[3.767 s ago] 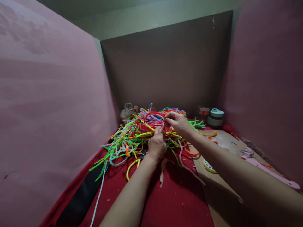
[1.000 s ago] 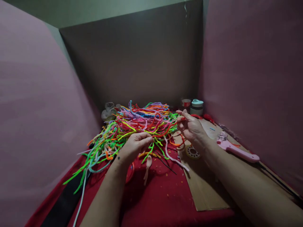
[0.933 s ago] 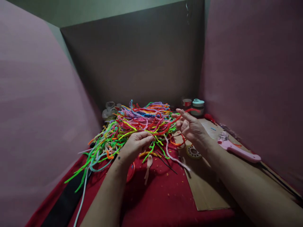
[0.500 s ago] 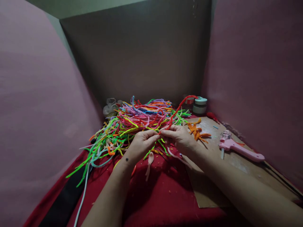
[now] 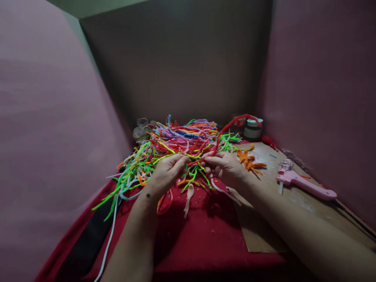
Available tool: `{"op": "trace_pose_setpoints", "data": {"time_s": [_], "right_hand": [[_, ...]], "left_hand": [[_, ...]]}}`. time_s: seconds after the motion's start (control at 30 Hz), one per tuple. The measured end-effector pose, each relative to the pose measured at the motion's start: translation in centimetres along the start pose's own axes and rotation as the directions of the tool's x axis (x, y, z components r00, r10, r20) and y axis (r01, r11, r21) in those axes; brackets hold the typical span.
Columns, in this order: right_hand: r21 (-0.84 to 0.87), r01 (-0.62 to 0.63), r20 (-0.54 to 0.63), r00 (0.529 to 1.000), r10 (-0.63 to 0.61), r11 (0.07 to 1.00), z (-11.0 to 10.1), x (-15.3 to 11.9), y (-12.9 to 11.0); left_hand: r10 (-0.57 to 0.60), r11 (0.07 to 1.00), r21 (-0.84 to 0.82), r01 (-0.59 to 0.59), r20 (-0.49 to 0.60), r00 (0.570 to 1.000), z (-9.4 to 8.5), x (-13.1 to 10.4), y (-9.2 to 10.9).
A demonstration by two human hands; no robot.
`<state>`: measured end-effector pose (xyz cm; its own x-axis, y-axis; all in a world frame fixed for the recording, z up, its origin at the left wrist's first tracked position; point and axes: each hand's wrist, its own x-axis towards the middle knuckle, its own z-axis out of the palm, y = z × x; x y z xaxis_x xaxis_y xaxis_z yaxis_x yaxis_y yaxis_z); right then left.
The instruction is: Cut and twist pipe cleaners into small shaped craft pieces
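Note:
A fuzzy red stem (image 5: 225, 128) runs between my two hands and arches up and over to the right. Its left end is pinched in the fingers of my left hand (image 5: 171, 169). My right hand (image 5: 225, 165) grips the same stem a short way to the right, with a small stretch of red showing between the hands. Behind and beneath them spreads a heap of many-coloured fuzzy stems (image 5: 188, 137). A pale pink looped piece (image 5: 189, 196) lies on the red cloth just below the hands.
On the brown board (image 5: 258, 235) at the right are a pink glue gun (image 5: 310, 186) and an orange fuzzy shape (image 5: 249, 161). A lidded jar (image 5: 253, 129) stands behind. A red loop (image 5: 165, 203) lies by my left wrist, and a white cord (image 5: 109, 244) trails at the left.
My hands have moved apart, exposing a stretch of red stem between them. The stem's far end now curls down farther right. The whole view has shifted slightly.

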<state>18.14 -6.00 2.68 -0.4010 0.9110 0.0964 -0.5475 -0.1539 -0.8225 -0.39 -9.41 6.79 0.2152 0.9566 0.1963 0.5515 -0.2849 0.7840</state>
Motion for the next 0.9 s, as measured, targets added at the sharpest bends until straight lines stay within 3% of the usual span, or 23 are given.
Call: {"op": "trace_pose_setpoints", "data": {"time_s": [0.1,0.2,0.3,0.43,0.53,0.7,0.8,0.9], "right_hand": [[0.022,0.017,0.010,1.000,-0.017,1.000,-0.3,0.2,0.2],[0.032,0.012,0.051,0.999,-0.014,0.999,-0.4,0.2,0.4],[0.033,-0.006,0.067,0.998,0.004,0.999,-0.2,0.1,0.6],[0.016,-0.027,0.058,0.998,0.026,0.999,0.0,-0.1,0.6],[0.019,-0.016,0.033,0.999,0.016,1.000,0.1,-0.1,0.6],[0.024,-0.026,0.044,0.999,0.025,0.999,-0.1,0.0,0.7],[0.040,-0.046,0.096,0.994,0.042,0.998,-0.1,-0.1,0.8],[0.050,-0.058,0.151,0.987,0.050,0.997,-0.1,-0.1,0.8]], "left_hand": [[-0.045,0.920,0.383,0.080,-0.099,0.994,-1.5,-2.3,-1.0],[-0.256,0.671,0.700,0.244,-0.091,0.962,-1.5,-4.7,-3.0],[-0.330,0.514,0.807,0.292,-0.129,0.935,-0.3,-6.0,-5.0],[-0.413,0.446,0.818,0.364,-0.173,0.894,0.4,-6.4,-6.0],[-0.399,0.470,0.794,0.386,-0.199,0.895,0.1,-6.8,-5.9],[-0.342,0.628,0.639,0.444,-0.286,0.895,-0.3,-8.6,-6.0],[-0.348,0.778,0.449,0.440,-0.276,0.896,-0.1,-9.8,-6.0],[-0.312,0.922,0.160,0.353,-0.233,0.921,0.6,-10.5,-5.6]]}}
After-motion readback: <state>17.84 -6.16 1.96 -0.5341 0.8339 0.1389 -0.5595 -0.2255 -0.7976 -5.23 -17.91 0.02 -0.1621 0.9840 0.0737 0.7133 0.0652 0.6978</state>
